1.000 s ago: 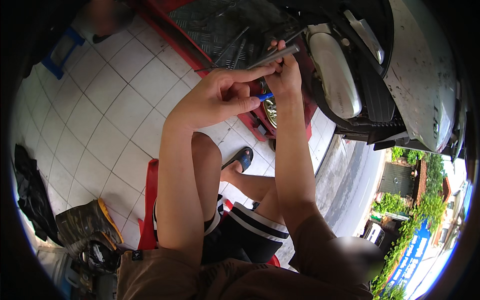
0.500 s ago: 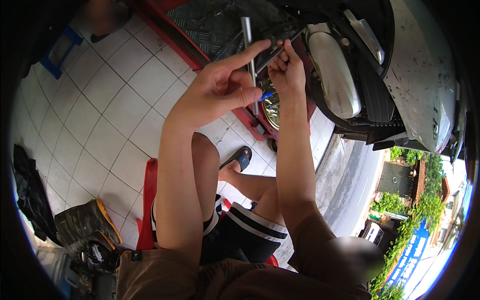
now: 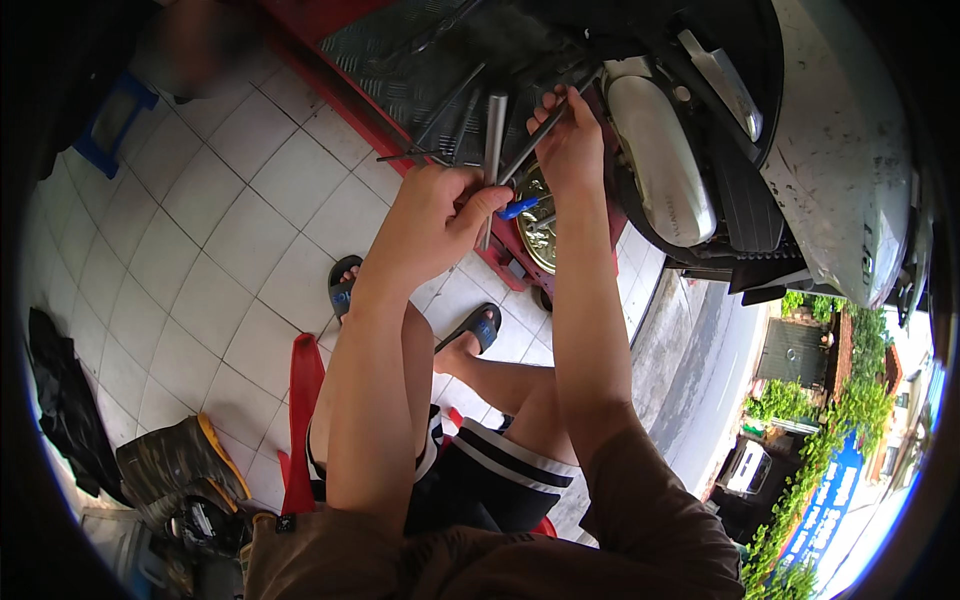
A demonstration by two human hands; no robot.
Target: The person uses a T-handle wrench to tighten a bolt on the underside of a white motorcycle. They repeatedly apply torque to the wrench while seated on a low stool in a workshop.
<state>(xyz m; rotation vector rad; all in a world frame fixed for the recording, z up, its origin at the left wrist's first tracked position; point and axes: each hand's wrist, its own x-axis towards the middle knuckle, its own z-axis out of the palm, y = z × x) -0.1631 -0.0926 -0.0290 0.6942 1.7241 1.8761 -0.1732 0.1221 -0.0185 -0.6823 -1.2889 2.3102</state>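
Note:
My left hand [image 3: 445, 215] is closed around an upright silver metal bar [image 3: 495, 130] at the centre. Just right of its thumb is a small blue item [image 3: 517, 208], partly hidden. My right hand [image 3: 570, 150] has its fingers round a dark slanting rod [image 3: 530, 143], whose lower end meets the bar; I cannot tell if they are joined. Below the rod, a gold round tray [image 3: 543, 247] with metal parts sits on a red tool stand [image 3: 385, 130], whose ridged dark top holds several tools.
A silver-and-black scooter [image 3: 835, 160] fills the upper right, beside a road [image 3: 690, 380]. Blue stool [image 3: 100, 150] and blurred person [image 3: 195, 45] are upper left. Boots [image 3: 170, 460] and black cloth [image 3: 65, 400] lie lower left. I sit on a red chair [image 3: 300, 420].
The silver bar has swung from slanted to upright and come slightly lower. My left index finger, extended before, has curled in. My left sandalled foot has come into sight.

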